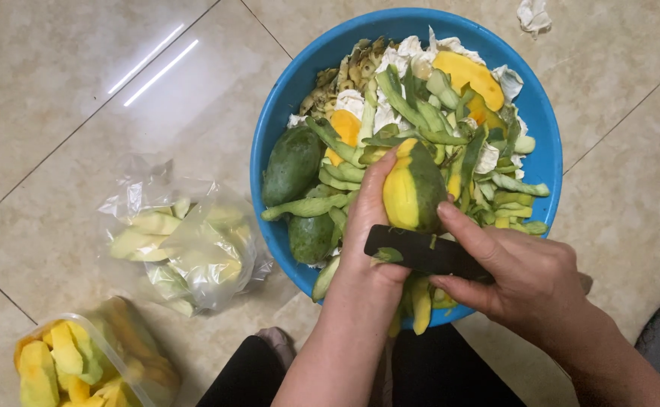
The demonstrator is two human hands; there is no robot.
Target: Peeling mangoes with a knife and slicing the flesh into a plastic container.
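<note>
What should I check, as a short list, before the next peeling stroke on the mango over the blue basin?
1. Left hand holds the half-peeled mango firmly from the side: ok.
2. Right hand has the black knife in its grip, thumb on the fruit: ok.
3. Blade edge faces away from the left fingers: cannot tell, the edge is not visible.
4. Mango is above the blue basin, so peels fall inside: ok.
5. Room in the basin for more peels: ok, though the heap of green peels is high.
6. Green skin remains on the mango to cut: ok, the right part is unpeeled.
</note>
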